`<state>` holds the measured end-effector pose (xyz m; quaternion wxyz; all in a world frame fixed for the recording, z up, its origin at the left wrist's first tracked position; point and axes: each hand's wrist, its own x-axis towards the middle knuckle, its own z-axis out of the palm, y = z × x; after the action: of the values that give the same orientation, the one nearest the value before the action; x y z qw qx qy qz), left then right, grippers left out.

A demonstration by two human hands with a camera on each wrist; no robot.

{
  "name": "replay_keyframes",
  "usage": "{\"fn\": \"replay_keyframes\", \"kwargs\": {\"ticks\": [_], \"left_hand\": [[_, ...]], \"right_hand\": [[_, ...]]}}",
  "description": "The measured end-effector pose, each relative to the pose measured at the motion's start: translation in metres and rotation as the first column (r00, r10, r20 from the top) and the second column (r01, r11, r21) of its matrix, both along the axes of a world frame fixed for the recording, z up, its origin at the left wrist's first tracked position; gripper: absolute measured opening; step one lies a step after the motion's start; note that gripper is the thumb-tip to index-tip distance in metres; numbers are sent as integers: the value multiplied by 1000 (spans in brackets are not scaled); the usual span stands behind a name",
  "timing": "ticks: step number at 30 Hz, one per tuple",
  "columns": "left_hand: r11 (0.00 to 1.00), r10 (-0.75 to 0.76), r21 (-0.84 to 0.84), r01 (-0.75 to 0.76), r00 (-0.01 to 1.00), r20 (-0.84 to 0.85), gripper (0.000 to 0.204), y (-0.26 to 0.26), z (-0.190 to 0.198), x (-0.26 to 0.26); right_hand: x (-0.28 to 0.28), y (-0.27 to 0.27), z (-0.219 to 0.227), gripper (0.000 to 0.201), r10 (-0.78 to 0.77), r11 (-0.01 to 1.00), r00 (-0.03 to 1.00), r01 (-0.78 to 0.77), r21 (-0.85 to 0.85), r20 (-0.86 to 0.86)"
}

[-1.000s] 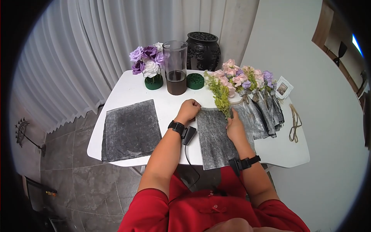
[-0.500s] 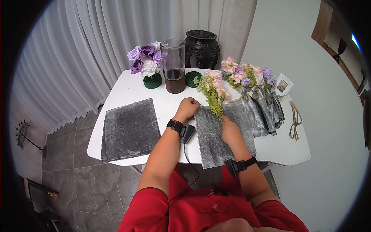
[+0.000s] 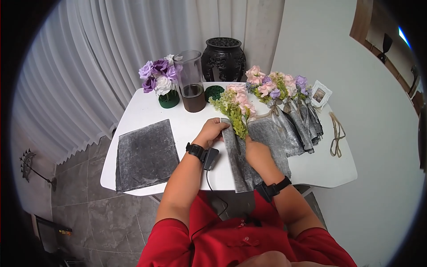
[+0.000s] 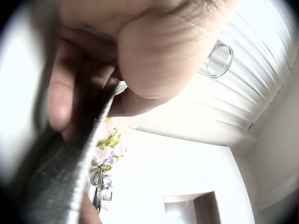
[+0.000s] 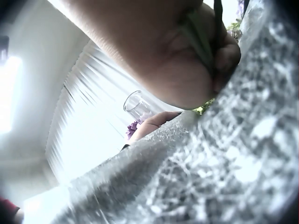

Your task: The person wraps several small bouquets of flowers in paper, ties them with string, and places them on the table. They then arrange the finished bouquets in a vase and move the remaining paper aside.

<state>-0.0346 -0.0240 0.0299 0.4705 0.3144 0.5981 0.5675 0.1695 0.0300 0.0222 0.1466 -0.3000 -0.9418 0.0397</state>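
My right hand [image 3: 259, 153] grips the stems of a small bouquet [image 3: 235, 104] of pink flowers and yellow-green sprigs. In the right wrist view, green stems [image 5: 200, 42] run through the curled fingers. Beneath the bouquet lies a mottled grey sheet of wrapping paper [image 3: 269, 133]. The left hand [image 3: 210, 132] pinches this sheet's left edge, thumb on top, and the edge stands raised beside the stems. Seen from the left wrist, the sheet's lifted edge [image 4: 88, 163] passes between thumb and fingers.
Wrapped bouquets [image 3: 275, 86] lie at the right, near a white picture frame [image 3: 320, 94] and a twine loop [image 3: 336, 140]. Another grey sheet stack [image 3: 148, 153] is at left. A glass vase [image 3: 190, 78], purple-and-white flowers [image 3: 161, 80] and green foam [image 3: 214, 93] stand at the back.
The right hand has carried the bouquet leftward and lower over the sheet. The left hand has raised the sheet's left edge, which lay flat before. The head view has shifted slightly.
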Motion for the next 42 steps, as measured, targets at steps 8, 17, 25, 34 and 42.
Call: {"fn": "replay_keyframes", "kwargs": {"ticks": [8,17,25,34,42], "left_hand": [[994,28,98,-44,987,160,7,15,-3,23],[999,-29,24,27,998,53,16,24,-1,33],[971,-79,185,154,929,-361,20,32,-22,38],[975,-121,-80,207,194,-973,35,14,21,61],[899,72,3,439,-140,-988,28,35,17,50]], "right_hand": [[4,-2,4,40,110,987,992,-116,107,57],[6,19,-7,31,196,974,981,-195,-112,-2],[31,47,-23,24,-260,521,855,-267,-811,-448],[105,32,71,20,-137,985,926,91,-144,-352],[78,-34,49,32,113,970,928,-180,-161,-356]]}}
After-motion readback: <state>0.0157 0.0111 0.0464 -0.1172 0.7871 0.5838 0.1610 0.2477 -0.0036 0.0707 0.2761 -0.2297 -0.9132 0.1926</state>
